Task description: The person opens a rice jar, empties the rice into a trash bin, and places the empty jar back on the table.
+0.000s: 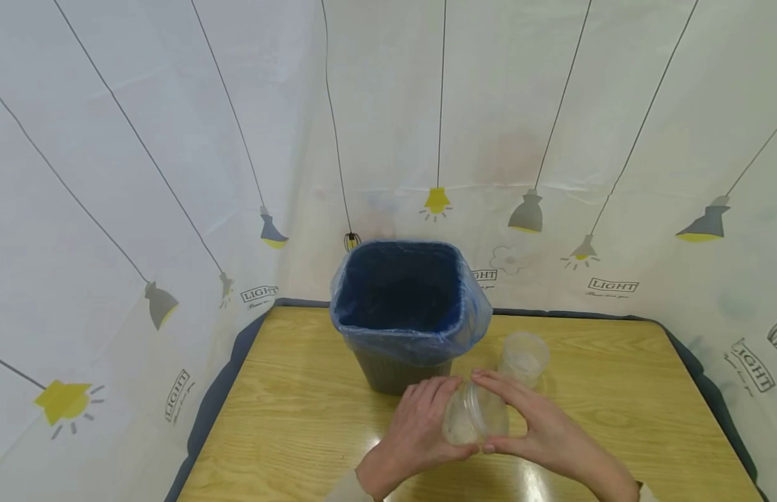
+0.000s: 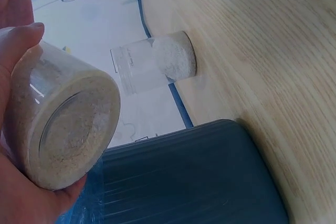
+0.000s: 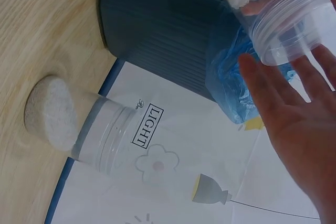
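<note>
A clear plastic jar [image 1: 460, 422] with pale, grainy powder inside is held tilted above the table, in front of the bin. My left hand [image 1: 419, 422] grips its body near the base; in the left wrist view the jar's round bottom [image 2: 79, 129] faces the camera. At the ringed mouth end [image 3: 289, 19], my right hand [image 1: 545, 429] holds the jar between thumb and fingers. Whether a clear lid sits on that end, I cannot tell. Behind the right hand, a second clear jar [image 1: 525, 354] stands upright on the table, partly filled with white powder [image 3: 60, 114].
A dark ribbed bin [image 1: 403, 373] lined with a blue plastic bag [image 1: 476, 310] stands just beyond the hands. It rests on a wooden table [image 1: 288, 404]. Pale sheeting printed with lamps [image 1: 388, 125] encloses the table's back and sides.
</note>
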A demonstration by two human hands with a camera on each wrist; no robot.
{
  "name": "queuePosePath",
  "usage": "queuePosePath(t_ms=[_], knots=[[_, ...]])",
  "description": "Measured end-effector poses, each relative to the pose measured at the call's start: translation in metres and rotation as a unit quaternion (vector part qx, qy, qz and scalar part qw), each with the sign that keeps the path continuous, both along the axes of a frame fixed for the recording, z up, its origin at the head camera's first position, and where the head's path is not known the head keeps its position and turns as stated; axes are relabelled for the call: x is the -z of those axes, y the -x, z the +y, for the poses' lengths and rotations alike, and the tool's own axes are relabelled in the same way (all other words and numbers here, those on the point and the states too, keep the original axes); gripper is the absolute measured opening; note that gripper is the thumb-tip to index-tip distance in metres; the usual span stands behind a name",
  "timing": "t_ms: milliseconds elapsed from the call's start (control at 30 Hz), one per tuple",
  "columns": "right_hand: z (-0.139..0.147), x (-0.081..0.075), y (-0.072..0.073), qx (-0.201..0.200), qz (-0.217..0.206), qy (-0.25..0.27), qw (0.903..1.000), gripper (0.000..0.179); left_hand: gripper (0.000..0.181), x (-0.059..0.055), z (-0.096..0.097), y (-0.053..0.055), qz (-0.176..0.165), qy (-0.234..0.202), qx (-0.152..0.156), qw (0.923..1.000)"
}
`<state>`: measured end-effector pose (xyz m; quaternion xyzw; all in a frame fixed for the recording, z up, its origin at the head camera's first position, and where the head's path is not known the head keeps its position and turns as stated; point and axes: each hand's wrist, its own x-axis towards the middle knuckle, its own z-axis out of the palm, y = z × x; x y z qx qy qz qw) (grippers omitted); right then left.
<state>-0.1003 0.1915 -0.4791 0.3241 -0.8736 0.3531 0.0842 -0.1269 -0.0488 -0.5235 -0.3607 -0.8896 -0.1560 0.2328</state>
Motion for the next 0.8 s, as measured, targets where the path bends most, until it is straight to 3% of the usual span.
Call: queuePosePath(t_ms=[267, 467, 567, 633, 700, 800], knots=[[0.005, 0.004, 0.003, -0.039, 0.050, -0.007, 0.9980, 0.084, 0.105, -0.001, 0.000, 0.003, 0.009, -0.007, 0.009, 0.9999], [0.006, 0.004, 0.001, -0.053, 0.035, -0.008, 0.9980, 0.083, 0.103, -0.002, 0.001, 0.002, 0.001, -0.005, 0.002, 1.0000], [0.003, 0.004, -0.002, -0.025, -0.003, -0.009, 0.9996, 0.086, 0.100, 0.003, 0.002, 0.003, 0.028, -0.014, -0.010, 0.9995], [0.000, 0.003, -0.004, 0.015, -0.043, 0.004, 0.9990, 0.082, 0.098, 0.007, 0.004, 0.004, 0.057, -0.024, -0.022, 0.9979], [-0.005, 0.001, -0.005, 0.066, -0.091, 0.013, 0.9936, 0.074, 0.098, 0.010, 0.005, 0.005, 0.080, -0.031, -0.033, 0.9958], [-0.013, -0.003, -0.005, 0.127, -0.137, 0.022, 0.9821, 0.064, 0.098, 0.012, 0.008, 0.004, 0.088, -0.028, -0.039, 0.9950]])
